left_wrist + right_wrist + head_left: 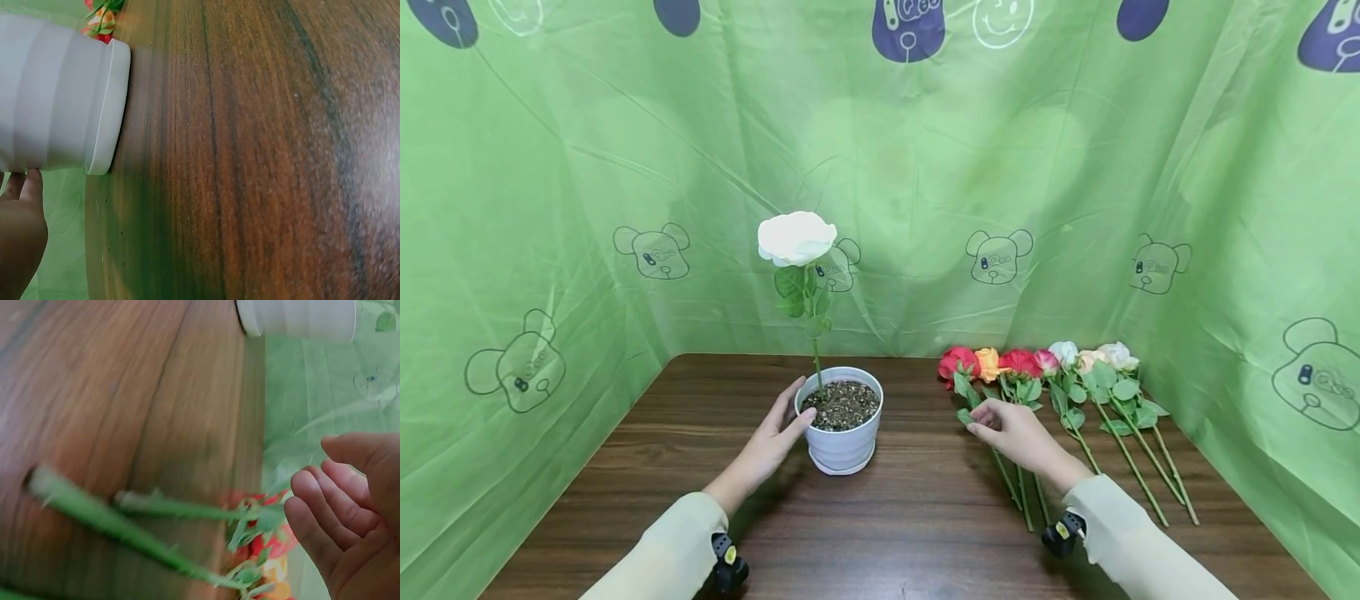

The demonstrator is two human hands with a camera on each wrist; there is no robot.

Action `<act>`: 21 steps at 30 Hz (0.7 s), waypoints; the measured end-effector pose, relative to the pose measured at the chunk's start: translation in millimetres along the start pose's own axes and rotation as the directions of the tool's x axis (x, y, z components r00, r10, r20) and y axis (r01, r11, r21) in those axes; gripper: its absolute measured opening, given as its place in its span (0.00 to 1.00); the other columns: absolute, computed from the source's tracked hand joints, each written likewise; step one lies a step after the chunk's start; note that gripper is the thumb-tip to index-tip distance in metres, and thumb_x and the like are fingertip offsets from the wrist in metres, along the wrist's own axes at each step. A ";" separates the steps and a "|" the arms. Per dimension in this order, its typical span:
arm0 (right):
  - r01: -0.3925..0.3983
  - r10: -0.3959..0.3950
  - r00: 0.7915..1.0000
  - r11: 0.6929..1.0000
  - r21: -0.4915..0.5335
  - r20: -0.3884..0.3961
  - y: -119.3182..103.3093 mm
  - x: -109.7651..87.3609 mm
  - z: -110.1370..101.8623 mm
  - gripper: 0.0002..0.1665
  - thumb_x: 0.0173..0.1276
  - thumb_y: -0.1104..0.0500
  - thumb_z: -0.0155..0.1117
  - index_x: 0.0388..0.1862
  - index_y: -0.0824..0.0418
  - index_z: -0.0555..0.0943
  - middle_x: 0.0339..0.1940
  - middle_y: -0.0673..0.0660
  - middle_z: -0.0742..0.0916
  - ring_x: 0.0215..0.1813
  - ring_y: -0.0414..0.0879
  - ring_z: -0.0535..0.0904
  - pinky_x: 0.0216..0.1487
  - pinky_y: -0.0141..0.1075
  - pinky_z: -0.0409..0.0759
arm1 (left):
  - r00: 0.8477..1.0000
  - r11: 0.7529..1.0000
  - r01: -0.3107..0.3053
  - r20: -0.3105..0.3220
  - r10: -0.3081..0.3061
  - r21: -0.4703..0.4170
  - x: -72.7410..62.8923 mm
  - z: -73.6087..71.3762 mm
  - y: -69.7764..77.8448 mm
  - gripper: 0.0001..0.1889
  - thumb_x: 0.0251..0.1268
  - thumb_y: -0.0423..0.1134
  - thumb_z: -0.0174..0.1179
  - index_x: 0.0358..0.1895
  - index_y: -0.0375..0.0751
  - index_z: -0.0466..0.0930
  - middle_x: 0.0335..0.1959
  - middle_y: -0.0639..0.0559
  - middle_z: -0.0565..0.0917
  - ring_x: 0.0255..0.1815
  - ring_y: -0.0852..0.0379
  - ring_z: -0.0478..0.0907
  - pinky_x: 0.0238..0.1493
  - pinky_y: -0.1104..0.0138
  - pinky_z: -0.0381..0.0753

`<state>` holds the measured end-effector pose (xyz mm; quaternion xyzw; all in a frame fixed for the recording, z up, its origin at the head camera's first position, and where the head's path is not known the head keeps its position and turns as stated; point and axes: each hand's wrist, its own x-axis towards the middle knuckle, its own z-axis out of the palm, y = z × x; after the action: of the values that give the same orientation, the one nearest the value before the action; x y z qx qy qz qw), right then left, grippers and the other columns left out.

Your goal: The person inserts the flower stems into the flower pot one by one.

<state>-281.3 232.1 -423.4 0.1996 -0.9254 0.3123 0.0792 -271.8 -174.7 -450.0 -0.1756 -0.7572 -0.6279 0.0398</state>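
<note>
- A ribbed, round white plastic pot point(842, 450), holding dark, speckled soil point(850, 408), stands upright on the brown wood-grain surface point(917, 533).
- One full-headed white rose point(797, 239) with green leaves and a slim stem stands in the pot, its stem entering the soil toward the pot's left side; this one looks done.
- The left hand point(775, 429) rests against the pot's left side, thumb near the front of the rim; its grip is loose, with fairly straight fingers touching the wall, not clenched round it.
- The right hand point(1018, 433) is well to the right of the pot, over the stems and beside a green leaf point(965, 417) of the nearest flower; its grip looks empty, since the right wrist view shows thumb and fingers apart with nothing between them.
- Right of the pot lies a row of long-stemmed roses: a red rose point(957, 363) nearest it, then an orange rose point(990, 365), another red, and farther off pink, peach and white heads.
- Judged from this, the work looks barely begun: one stem is planted, while the whole row is left outside the pot.
</note>
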 end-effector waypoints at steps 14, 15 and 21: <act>-0.262 0.248 0.961 0.958 0.118 0.122 30.1 -15.9 2.0 0.12 0.68 0.57 0.71 0.42 0.64 0.83 0.27 0.52 0.84 0.27 0.45 0.81 0.26 0.36 0.83 | 1.000 1.000 0.003 0.000 -0.003 -0.010 -1.5 0.8 2.1 0.34 0.79 0.41 0.53 0.80 0.42 0.48 0.77 0.37 0.59 0.77 0.44 0.56 0.73 0.52 0.57; -0.281 0.266 0.955 0.952 0.121 0.129 30.4 -16.8 2.6 0.13 0.67 0.56 0.72 0.42 0.64 0.83 0.25 0.53 0.84 0.26 0.46 0.81 0.26 0.37 0.83 | 1.000 1.000 0.005 -0.001 -0.005 -0.009 -1.5 0.8 2.0 0.34 0.79 0.41 0.53 0.80 0.42 0.48 0.77 0.37 0.59 0.77 0.44 0.56 0.73 0.51 0.57; -0.351 0.338 0.931 0.932 0.089 0.139 33.9 -18.2 7.5 0.14 0.65 0.53 0.74 0.40 0.61 0.84 0.21 0.53 0.83 0.23 0.45 0.80 0.21 0.39 0.82 | 1.000 1.000 0.002 -0.002 -0.002 -0.013 -0.4 0.9 1.1 0.34 0.79 0.41 0.53 0.80 0.42 0.48 0.77 0.37 0.59 0.77 0.44 0.55 0.73 0.52 0.56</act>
<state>-279.1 257.9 -452.8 0.0567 -0.9301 0.3602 -0.0447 -270.9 -173.7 -449.2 -0.1743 -0.7531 -0.6332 0.0388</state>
